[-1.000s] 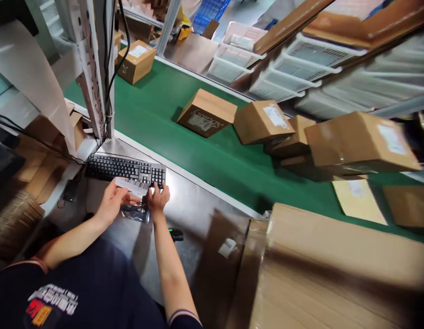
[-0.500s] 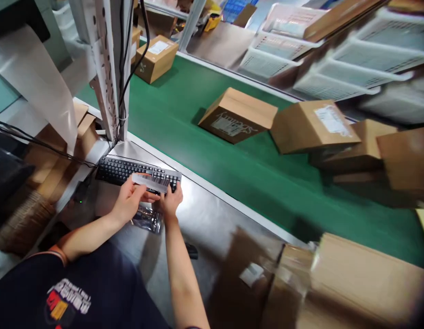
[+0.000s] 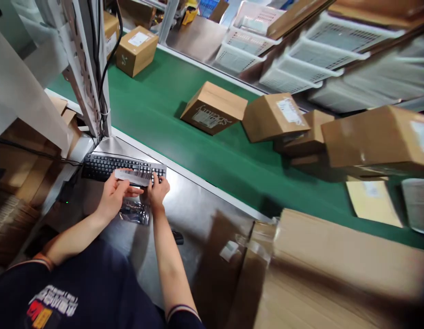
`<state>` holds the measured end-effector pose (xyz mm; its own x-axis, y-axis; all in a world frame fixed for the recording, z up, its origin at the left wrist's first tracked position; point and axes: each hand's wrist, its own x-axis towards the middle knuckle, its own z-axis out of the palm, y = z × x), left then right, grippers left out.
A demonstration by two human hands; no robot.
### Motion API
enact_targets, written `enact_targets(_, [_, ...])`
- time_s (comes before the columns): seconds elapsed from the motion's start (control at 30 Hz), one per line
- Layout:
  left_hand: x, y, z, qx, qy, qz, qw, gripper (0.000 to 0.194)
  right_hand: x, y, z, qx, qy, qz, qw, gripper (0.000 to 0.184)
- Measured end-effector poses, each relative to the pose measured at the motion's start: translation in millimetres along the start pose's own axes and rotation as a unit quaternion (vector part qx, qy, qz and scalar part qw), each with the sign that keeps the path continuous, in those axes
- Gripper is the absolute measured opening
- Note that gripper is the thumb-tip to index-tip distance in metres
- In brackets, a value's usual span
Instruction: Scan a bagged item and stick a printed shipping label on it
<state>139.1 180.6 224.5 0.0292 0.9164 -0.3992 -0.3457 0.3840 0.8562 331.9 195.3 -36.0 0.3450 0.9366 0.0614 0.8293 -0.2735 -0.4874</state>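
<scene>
A white barcode label strip is stretched between my two hands, above the black keyboard. My left hand pinches the strip's left end between thumb and fingers. At the right end, my right hand has its fingers closed on the strip. Just below my hands, a shiny clear plastic packet with dark contents lies on the metal table. The strip covers part of the keyboard's front keys.
Beyond the table runs a green conveyor belt carrying several cardboard boxes. A metal post with cables rises at the table's left corner. Large cartons stand at the right front. A black mouse lies right of my right forearm.
The camera view has turned to the right, so the scene sits farther left. More of the boxes and a yellow envelope on the belt show. Both hands keep hold of the strip.
</scene>
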Motion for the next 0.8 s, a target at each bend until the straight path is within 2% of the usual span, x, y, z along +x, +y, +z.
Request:
enact_targets(0.13, [0.6, 0.4, 0.9, 0.000, -0.003, 0.001, 1.000, 0.051, 3.8, -3.7, -4.0, -0.003, -0.027, 0.019, 0.999, 0.047])
enact_targets(0.33, [1.7, 0.0, 3.2, 0.002, -0.012, -0.001, 1.000, 0.049, 8.9, -0.2, -13.3, 0.049, -0.065, 0.009, 0.997, 0.062])
enact_targets(0.43, [1.1, -2.2, 3.1, -0.001, -0.010, -0.002, 1.000, 0.046, 4.2, 1.5, -15.7, 0.066, -0.026, 0.022, 0.997, 0.065])
enact_targets(0.53, [0.5, -4.3, 1.8, 0.000, -0.007, -0.003, 1.000, 0.045, -11.2, 3.9, -14.7, 0.053, 0.021, 0.028, 0.998, 0.052])
enact_targets(0.63, [-0.1, -5.5, 1.1, 0.002, -0.008, -0.002, 1.000, 0.046, -28.8, 8.3, -10.2, 0.033, 0.027, 0.029, 0.999, 0.042])
enact_targets(0.8, [-1.6, -5.1, 2.7, -0.001, -0.019, -0.003, 1.000, 0.049, -35.6, 12.0, -1.0, 0.015, 0.034, 0.026, 0.999, 0.048])
